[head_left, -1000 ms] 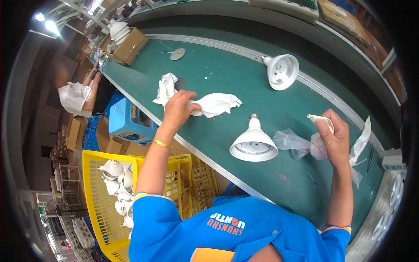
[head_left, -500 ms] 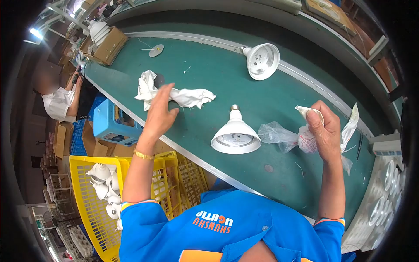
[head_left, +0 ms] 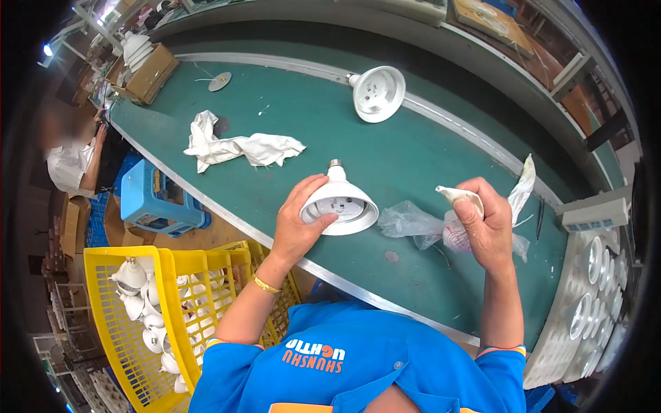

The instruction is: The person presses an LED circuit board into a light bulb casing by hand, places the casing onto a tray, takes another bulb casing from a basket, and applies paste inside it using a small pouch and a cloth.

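Note:
My left hand grips the left rim of a white lamp housing, thumb over the edge and fingers behind it. The housing stands on the green bench with its metal screw base away from me and its open face toward me, a circuit board inside. My right hand is closed around a white cloth, a corner of it sticking out past the thumb. Just left of that hand lie a clear plastic bag and a round white bundle with red marks, partly hidden by the hand.
A second lamp housing lies by the bench's back rail. A crumpled white cloth and a small disc with wires are at left. A yellow crate of housings stands below left; a tray of lamp parts is at right. A co-worker is far left.
My left hand has come from above the crumpled cloth, moving right and down onto the lamp housing. The right hand still holds its cloth. The whole view has shifted slightly.

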Action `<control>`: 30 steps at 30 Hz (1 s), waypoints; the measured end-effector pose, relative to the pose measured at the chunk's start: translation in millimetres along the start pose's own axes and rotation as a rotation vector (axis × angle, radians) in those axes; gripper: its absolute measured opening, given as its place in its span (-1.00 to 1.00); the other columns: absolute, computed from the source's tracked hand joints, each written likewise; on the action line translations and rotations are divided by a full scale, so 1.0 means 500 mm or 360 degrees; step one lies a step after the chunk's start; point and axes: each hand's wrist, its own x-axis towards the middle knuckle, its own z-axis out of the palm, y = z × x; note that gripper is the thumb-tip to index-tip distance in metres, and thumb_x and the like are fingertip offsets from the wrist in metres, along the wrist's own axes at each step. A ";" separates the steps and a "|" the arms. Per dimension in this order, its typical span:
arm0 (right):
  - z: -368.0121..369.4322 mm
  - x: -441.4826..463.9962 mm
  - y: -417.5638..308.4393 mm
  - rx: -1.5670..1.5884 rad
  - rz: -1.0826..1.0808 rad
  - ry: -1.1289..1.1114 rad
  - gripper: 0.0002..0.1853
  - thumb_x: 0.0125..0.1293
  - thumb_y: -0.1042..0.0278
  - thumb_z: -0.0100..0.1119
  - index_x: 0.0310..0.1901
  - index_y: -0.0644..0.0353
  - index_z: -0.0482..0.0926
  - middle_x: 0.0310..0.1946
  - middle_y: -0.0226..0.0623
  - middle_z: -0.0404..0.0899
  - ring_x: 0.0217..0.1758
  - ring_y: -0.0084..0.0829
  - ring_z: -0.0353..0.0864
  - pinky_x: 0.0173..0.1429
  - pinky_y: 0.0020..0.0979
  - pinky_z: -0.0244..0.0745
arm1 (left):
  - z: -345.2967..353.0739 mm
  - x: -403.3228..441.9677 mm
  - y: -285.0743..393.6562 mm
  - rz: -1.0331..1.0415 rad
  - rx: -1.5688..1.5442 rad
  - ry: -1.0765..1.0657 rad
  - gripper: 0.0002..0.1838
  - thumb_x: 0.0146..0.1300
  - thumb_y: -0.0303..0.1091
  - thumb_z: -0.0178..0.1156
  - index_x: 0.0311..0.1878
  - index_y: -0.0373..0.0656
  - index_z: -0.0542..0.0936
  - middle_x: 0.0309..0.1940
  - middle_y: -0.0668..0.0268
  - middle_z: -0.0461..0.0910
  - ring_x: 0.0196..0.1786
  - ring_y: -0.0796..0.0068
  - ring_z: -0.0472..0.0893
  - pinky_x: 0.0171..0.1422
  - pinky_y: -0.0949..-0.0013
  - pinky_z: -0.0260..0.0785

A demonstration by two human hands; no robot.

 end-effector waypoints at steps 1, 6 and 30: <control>-0.004 -0.008 0.000 0.0019 0.0040 0.0015 -0.71 0.37 0.14 0.24 -0.27 0.24 0.54 -0.59 -0.49 0.47 -0.51 -0.68 0.38 -0.43 -0.55 0.27 | 0.009 0.007 0.004 0.0047 0.0009 0.0069 -0.34 0.01 -0.45 0.43 0.26 -0.17 0.48 0.23 0.13 0.48 0.27 0.21 0.47 0.35 0.25 0.31; -0.014 -0.040 0.023 0.0167 0.0192 0.0103 -0.68 0.39 0.09 0.22 -0.27 0.24 0.56 -0.57 -0.52 0.47 -0.50 -0.70 0.37 -0.43 -0.56 0.26 | 0.051 0.019 0.009 0.0129 0.0006 0.0061 -0.41 0.06 -0.48 0.36 0.24 -0.14 0.50 0.25 0.10 0.48 0.29 0.15 0.48 0.34 0.24 0.33; -0.063 -0.046 0.053 -0.0193 0.0007 0.0174 -0.78 0.34 0.26 0.27 -0.30 0.26 0.60 -0.61 -0.43 0.50 -0.56 -0.62 0.39 -0.46 -0.53 0.26 | 0.121 0.124 0.055 0.0050 -0.0259 -0.0650 -0.19 0.15 -0.07 0.28 0.44 -0.13 0.24 0.32 0.05 0.37 0.37 0.15 0.37 0.46 0.23 0.15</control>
